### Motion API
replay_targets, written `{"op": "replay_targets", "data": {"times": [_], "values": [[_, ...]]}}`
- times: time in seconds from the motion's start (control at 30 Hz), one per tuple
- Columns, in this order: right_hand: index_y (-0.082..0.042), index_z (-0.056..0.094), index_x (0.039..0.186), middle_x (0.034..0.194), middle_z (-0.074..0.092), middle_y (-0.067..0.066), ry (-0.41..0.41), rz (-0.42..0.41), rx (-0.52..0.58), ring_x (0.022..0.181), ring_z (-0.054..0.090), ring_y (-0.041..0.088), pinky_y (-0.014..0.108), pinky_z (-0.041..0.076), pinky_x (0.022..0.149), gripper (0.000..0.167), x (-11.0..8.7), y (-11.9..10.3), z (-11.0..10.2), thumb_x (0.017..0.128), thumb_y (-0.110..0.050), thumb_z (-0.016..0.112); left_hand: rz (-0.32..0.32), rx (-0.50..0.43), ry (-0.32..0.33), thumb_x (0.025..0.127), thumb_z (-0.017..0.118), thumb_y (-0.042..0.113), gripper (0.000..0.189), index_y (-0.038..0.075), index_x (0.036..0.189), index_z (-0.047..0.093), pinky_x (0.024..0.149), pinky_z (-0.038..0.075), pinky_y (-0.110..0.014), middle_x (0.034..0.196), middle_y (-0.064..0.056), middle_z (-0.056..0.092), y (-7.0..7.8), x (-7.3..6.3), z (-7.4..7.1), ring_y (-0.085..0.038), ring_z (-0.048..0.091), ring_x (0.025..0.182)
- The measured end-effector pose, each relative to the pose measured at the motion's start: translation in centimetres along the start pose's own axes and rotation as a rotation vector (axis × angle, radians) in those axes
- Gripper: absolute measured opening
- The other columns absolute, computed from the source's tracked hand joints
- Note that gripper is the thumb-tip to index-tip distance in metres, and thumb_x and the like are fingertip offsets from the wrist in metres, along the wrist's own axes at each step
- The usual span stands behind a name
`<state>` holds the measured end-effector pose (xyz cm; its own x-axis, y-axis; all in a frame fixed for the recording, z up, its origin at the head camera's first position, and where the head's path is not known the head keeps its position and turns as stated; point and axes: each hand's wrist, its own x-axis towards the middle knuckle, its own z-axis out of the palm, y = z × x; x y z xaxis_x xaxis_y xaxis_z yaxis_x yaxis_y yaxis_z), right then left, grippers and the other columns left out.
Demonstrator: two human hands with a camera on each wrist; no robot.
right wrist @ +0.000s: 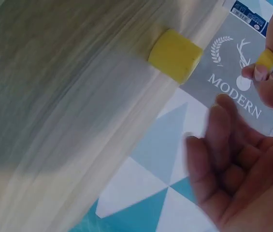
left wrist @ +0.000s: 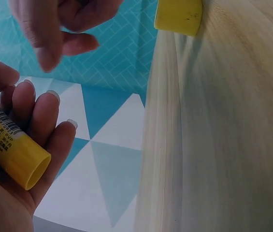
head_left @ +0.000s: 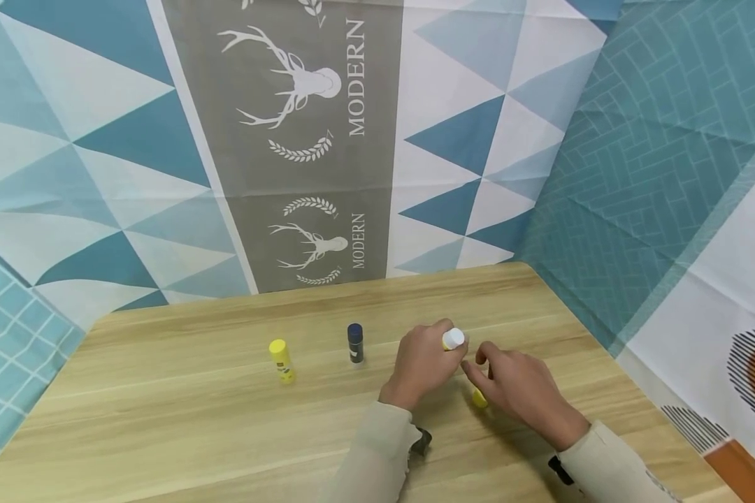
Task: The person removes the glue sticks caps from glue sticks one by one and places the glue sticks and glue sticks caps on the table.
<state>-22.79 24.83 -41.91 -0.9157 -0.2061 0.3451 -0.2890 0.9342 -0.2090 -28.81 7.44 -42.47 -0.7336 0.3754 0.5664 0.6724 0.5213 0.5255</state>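
My left hand (head_left: pixel 424 360) grips a yellow glue stick (left wrist: pixel 15 157) above the table. Its white end (head_left: pixel 454 339) sticks up past the thumb in the head view, and printed text and a barcode show on its side in the left wrist view. Close by on the right is my right hand (head_left: pixel 522 388), its fingers loosely bent and nothing between them. Partly covered by that hand in the head view, a yellow cap (right wrist: pixel 175 55) stands on the wooden tabletop.
Further left on the wooden table (head_left: pixel 182 419) stand a yellow glue stick (head_left: pixel 282 361) and a dark blue glue stick (head_left: pixel 355 343), both upright. Patterned cloth (head_left: pixel 302 140) hangs behind the table, and more cloth (head_left: pixel 667 175) borders its right side.
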Motion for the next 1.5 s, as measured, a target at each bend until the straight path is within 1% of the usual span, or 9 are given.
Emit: {"op": "replay_targets", "data": {"times": [0.23, 0.37, 0.47, 0.57, 0.83, 0.9, 1.1, 1.33, 1.5], "values": [[-0.023, 0.057, 0.074, 0.053, 0.038, -0.020, 0.158, -0.088, 0.063, 0.045, 0.034, -0.003, 0.023, 0.032, 0.043, 0.022, 0.3, -0.4, 0.2, 0.093, -0.025, 0.066, 0.019, -0.081, 0.026, 0.090, 0.070, 0.016, 0.029, 0.016, 0.069, 0.049, 0.045, 0.028, -0.016, 0.055, 0.009, 0.036, -0.2, 0.0, 0.0, -0.002, 0.032, 0.047], [-0.023, 0.057, 0.076, 0.053, 0.035, -0.021, 0.182, -0.124, 0.126, 0.045, 0.032, -0.004, 0.022, 0.031, 0.044, 0.019, 0.5, -0.9, 0.2, 0.093, -0.021, 0.067, -0.004, -0.099, 0.065, 0.093, 0.068, 0.019, 0.028, 0.016, 0.072, 0.051, 0.046, 0.030, -0.016, 0.057, 0.009, 0.041, -0.1, 0.0, 0.2, -0.002, 0.035, 0.048], [-0.022, 0.057, 0.081, 0.054, 0.034, -0.020, 0.166, -0.131, 0.152, 0.045, 0.031, -0.004, 0.021, 0.030, 0.044, 0.015, 0.7, -1.4, 0.0, 0.094, -0.022, 0.065, -0.041, -0.097, 0.095, 0.095, 0.068, 0.023, 0.026, 0.016, 0.074, 0.053, 0.048, 0.033, -0.017, 0.059, 0.010, 0.045, 0.0, 0.0, 0.2, -0.002, 0.039, 0.050], [-0.019, 0.056, 0.085, 0.054, 0.034, -0.019, 0.144, -0.133, 0.149, 0.045, 0.031, -0.003, 0.022, 0.029, 0.043, 0.013, 1.0, -1.8, -0.1, 0.095, -0.023, 0.065, -0.079, -0.115, 0.107, 0.095, 0.068, 0.025, 0.026, 0.015, 0.075, 0.055, 0.049, 0.034, -0.018, 0.060, 0.010, 0.047, 0.2, 0.1, 0.1, -0.003, 0.041, 0.052], [-0.011, 0.057, 0.087, 0.057, 0.038, -0.016, 0.108, -0.114, 0.158, 0.046, 0.033, -0.001, 0.023, 0.031, 0.044, 0.019, 1.5, -2.0, -0.2, 0.094, -0.025, 0.068, -0.156, -0.214, 0.073, 0.097, 0.065, 0.033, 0.023, 0.016, 0.082, 0.059, 0.051, 0.041, -0.019, 0.062, 0.011, 0.053, 0.3, 0.1, -0.1, -0.003, 0.048, 0.055], [-0.013, 0.056, 0.086, 0.056, 0.038, -0.014, 0.089, -0.086, 0.219, 0.046, 0.033, 0.000, 0.023, 0.031, 0.044, 0.020, 1.6, -2.0, -0.1, 0.093, -0.025, 0.069, -0.167, -0.253, 0.054, 0.097, 0.064, 0.036, 0.025, 0.016, 0.083, 0.059, 0.051, 0.041, -0.020, 0.063, 0.010, 0.054, 0.3, 0.1, -0.1, -0.004, 0.049, 0.056], [-0.016, 0.052, 0.082, 0.057, 0.042, -0.009, 0.037, 0.024, 0.497, 0.048, 0.039, 0.005, 0.024, 0.033, 0.045, 0.022, 1.6, -2.1, -0.1, 0.092, -0.020, 0.071, -0.203, -0.375, -0.006, 0.096, 0.060, 0.053, 0.034, 0.020, 0.087, 0.060, 0.053, 0.044, -0.024, 0.066, 0.009, 0.057, 0.3, 0.0, -0.2, -0.006, 0.053, 0.059], [-0.015, 0.054, 0.083, 0.060, 0.046, -0.008, 0.007, 0.026, 0.567, 0.051, 0.044, 0.007, 0.025, 0.038, 0.046, 0.018, 1.7, -2.2, -0.3, 0.092, -0.014, 0.070, -0.215, -0.398, -0.029, 0.095, 0.057, 0.059, 0.037, 0.023, 0.087, 0.060, 0.056, 0.046, -0.026, 0.068, 0.010, 0.061, 0.3, 0.0, -0.1, -0.007, 0.056, 0.062], [-0.014, 0.057, 0.083, 0.061, 0.049, -0.006, -0.048, -0.004, 0.606, 0.052, 0.047, 0.008, 0.026, 0.041, 0.047, 0.016, 1.8, -2.1, -0.4, 0.094, -0.014, 0.068, -0.196, -0.396, -0.046, 0.095, 0.057, 0.058, 0.036, 0.023, 0.088, 0.061, 0.057, 0.047, -0.026, 0.071, 0.011, 0.061, 0.2, 0.0, -0.1, -0.007, 0.057, 0.065]]}}
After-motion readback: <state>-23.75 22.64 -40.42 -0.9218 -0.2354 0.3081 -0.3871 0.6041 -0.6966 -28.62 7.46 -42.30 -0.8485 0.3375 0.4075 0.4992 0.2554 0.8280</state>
